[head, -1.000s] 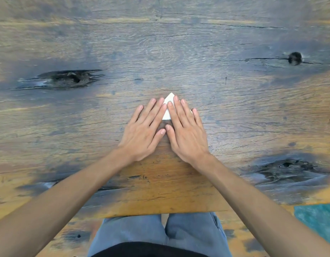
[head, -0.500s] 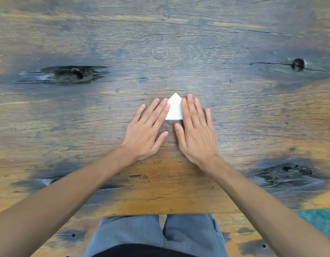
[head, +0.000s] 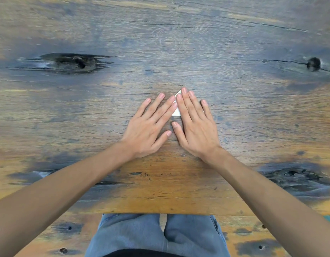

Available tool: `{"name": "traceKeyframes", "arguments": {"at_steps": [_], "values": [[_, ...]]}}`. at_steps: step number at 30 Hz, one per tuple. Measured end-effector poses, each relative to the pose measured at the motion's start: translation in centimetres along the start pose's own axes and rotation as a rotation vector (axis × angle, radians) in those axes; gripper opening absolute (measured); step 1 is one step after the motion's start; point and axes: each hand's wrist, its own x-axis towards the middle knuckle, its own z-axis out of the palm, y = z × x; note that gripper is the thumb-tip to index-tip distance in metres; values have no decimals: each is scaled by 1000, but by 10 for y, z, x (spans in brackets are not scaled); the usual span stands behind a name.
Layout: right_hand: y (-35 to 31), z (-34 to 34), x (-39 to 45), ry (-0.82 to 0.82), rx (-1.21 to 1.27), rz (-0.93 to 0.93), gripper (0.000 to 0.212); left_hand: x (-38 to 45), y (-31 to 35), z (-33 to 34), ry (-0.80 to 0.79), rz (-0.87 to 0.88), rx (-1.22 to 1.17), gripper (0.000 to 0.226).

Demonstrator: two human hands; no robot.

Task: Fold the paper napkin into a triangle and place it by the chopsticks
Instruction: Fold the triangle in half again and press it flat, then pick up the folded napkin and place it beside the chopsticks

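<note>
A small white folded paper napkin (head: 176,110) lies flat on the wooden table (head: 179,52), its point facing away from me. Only a narrow strip of it shows between my hands. My right hand (head: 195,125) lies flat over most of it, fingers straight and pressing down. My left hand (head: 151,125) rests flat beside it on the left, its fingertips touching the napkin's left edge. No chopsticks are in view.
The weathered table has a long dark crack (head: 67,62) at the left, a knot hole (head: 313,63) at the right and a rough dark patch (head: 294,175) near the front right. Its front edge runs just above my grey-trousered lap (head: 156,236).
My hands, slightly apart half a second ago with the napkin's tip showing between them, have come together. My right hand has slid left over the napkin, covering more of it.
</note>
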Motion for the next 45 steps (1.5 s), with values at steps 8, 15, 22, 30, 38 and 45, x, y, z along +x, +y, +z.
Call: {"name": "traceKeyframes", "arguments": {"at_steps": [8,15,22,30,38,45], "values": [[-1,0,0,20,23,-3,71,-7,-7,1,3,37,2,71],[-2,4,1,49,11,-7,74,-5,-5,-5,-16,28,-12,73],[-2,-5,-1,10,44,-4,68,16,22,-40,38,-300,-414,37],[-31,-48,-34,199,415,415,55,52,47,-61,-43,-836,-562,56],[-42,-84,-48,76,820,560,28,56,55,-86,-99,-929,-794,16],[-35,-142,-22,28,1446,789,25,45,101,-128,76,-737,-952,13]]}}
